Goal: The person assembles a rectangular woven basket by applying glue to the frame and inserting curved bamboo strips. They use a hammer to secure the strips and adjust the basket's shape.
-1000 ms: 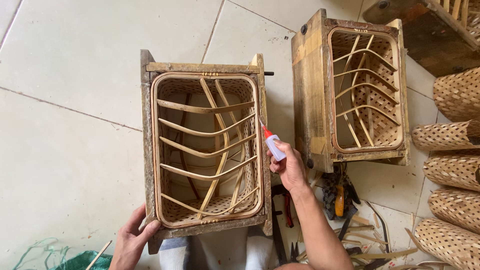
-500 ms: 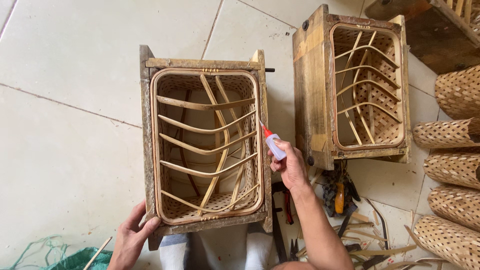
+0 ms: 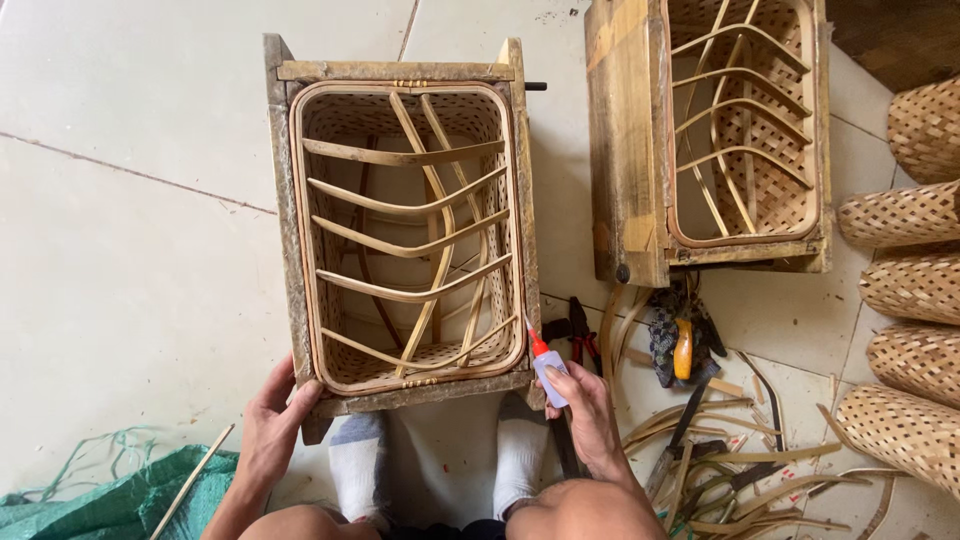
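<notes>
Head view: my right hand (image 3: 585, 405) is clenched around a small glue bottle (image 3: 547, 372), red nozzle aimed at the near right corner of the woven basket rim (image 3: 515, 300), while my left hand (image 3: 272, 425) grips the near left corner of the wooden mould frame (image 3: 400, 395) standing on the tiled floor between my socked feet. For a clean joint, I judge the nozzle should touch the seam and the frame be held steady. Curved bamboo ribs (image 3: 410, 210) brace a fine lattice weave; frame timber is rough and worn.
</notes>
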